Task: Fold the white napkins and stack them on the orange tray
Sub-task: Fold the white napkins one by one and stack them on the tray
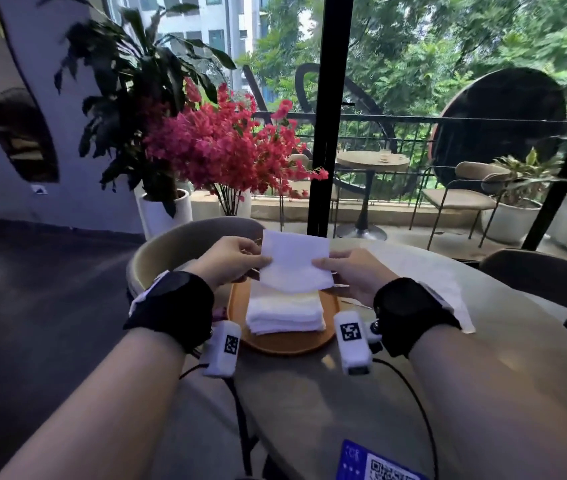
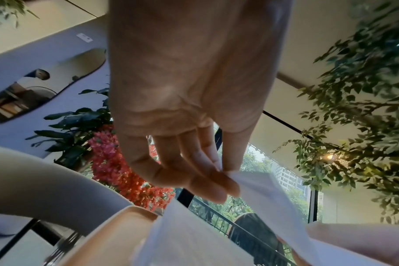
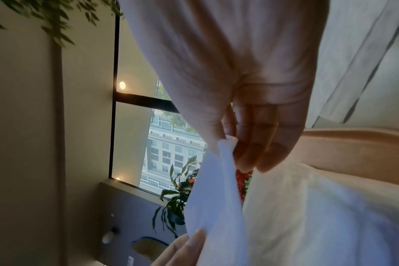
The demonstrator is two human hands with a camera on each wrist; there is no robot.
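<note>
A café with a terrace is suggested: a round grey table [image 1: 310, 393] bearing a blue QR-code sticker [image 1: 375, 462], and a railed balcony set with small round table [image 1: 372, 161] and cushioned metal chairs [image 1: 462, 192].

A napkin [image 1: 294, 263] hangs between the left hand [image 1: 228, 259] at nine o'clock and the right hand [image 1: 353, 271] at three, above the stack [image 1: 284, 311] on the tray [image 1: 289, 342]. At two o'clock, perhaps another napkin [image 1: 424, 271] lies on the table [image 1: 310, 393].
</note>
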